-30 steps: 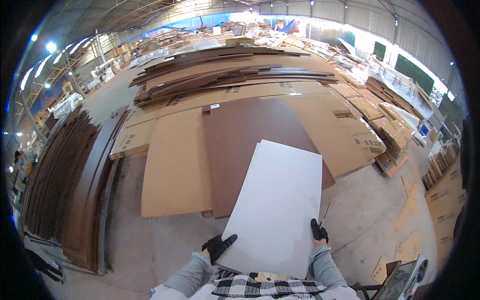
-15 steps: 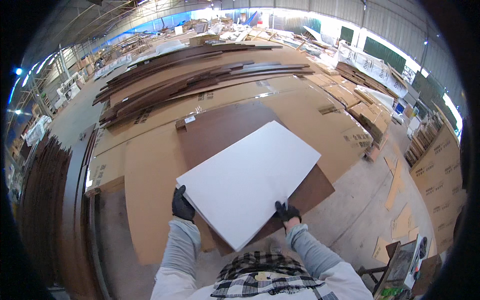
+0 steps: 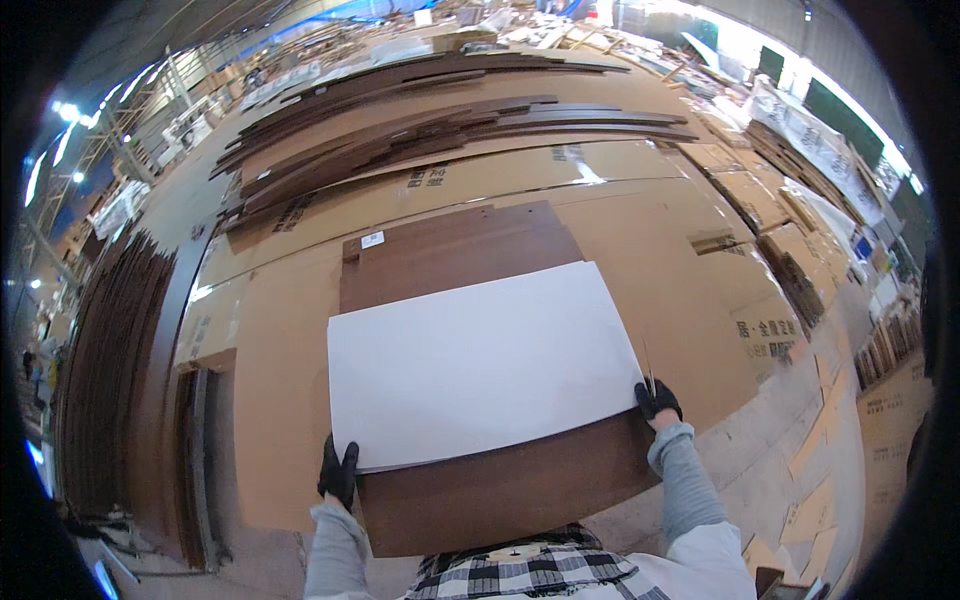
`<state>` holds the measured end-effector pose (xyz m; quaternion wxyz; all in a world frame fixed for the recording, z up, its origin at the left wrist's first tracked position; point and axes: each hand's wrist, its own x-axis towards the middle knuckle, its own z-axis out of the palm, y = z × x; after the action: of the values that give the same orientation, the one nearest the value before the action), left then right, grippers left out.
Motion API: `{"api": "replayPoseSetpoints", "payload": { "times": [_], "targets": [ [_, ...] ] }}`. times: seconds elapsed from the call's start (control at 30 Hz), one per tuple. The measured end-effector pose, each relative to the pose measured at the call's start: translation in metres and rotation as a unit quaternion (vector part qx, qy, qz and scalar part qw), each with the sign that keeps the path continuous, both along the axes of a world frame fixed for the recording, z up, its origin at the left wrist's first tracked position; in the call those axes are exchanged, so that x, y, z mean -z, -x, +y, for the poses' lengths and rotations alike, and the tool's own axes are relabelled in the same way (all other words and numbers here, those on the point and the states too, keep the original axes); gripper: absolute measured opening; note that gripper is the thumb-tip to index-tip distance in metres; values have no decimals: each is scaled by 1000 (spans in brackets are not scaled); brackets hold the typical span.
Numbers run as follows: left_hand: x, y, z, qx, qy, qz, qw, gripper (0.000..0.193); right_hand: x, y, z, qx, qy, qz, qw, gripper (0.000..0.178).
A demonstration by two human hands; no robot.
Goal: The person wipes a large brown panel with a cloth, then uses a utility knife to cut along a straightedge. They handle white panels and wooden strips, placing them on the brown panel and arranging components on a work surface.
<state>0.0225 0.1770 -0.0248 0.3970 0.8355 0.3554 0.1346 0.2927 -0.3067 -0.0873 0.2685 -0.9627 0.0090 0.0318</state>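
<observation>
Two gloved hands, head view: both were at the near corners of the white sheet (image 3: 480, 365), which lay across the brown panel (image 3: 500, 495), either on it or just above; I could not tell which.
Left hand: the left hand (image 3: 338, 473) was partly closed at the near left corner, thumb parted from the fingers, and seemed to pinch the edge.
Right hand: the right hand (image 3: 660, 403) was curled at the near right corner, with a thin tool (image 3: 651, 381) sticking up out of its grip; how firmly it also had the sheet was unclear.
Corner holds: wide apart, probably because so broad a sheet is easier to keep level and square from both ends.
Brown panel: it showed beyond and below the sheet, a pale label (image 3: 372, 239) near its far left corner.
Cardboard surface: flat cardboard (image 3: 290, 400) spread beneath, likely to spare the panel from scuffs.
Room: a large shed, with dark strips (image 3: 430, 140) heaped at the far side, stacked boards (image 3: 110, 390) at left and concrete floor (image 3: 715, 455) at right.
</observation>
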Motion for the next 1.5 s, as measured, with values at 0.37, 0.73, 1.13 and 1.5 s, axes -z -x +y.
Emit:
{"api": "replayPoseSetpoints", "payload": {
  "times": [0.37, 0.73, 1.13, 1.5],
  "targets": [
    [70, -2, 2, -181, 99, -182, 961, 46, -11, -25, 15, 8, -173, 23, 985, 37],
    [67, -120, 69, -185, 5, -120, 975, 62, 16, -145, 57, -2, -161, -15, 987, 43],
    [56, -186, 91, -184, 36, -127, 974, 68, 3, -212, 89, -4, -38, -5, 999, 59],
    [54, -184, 86, -216, -60, -130, 966, 55, -5, -218, 122, 19, 26, -28, 999, 65]
  ]
}}
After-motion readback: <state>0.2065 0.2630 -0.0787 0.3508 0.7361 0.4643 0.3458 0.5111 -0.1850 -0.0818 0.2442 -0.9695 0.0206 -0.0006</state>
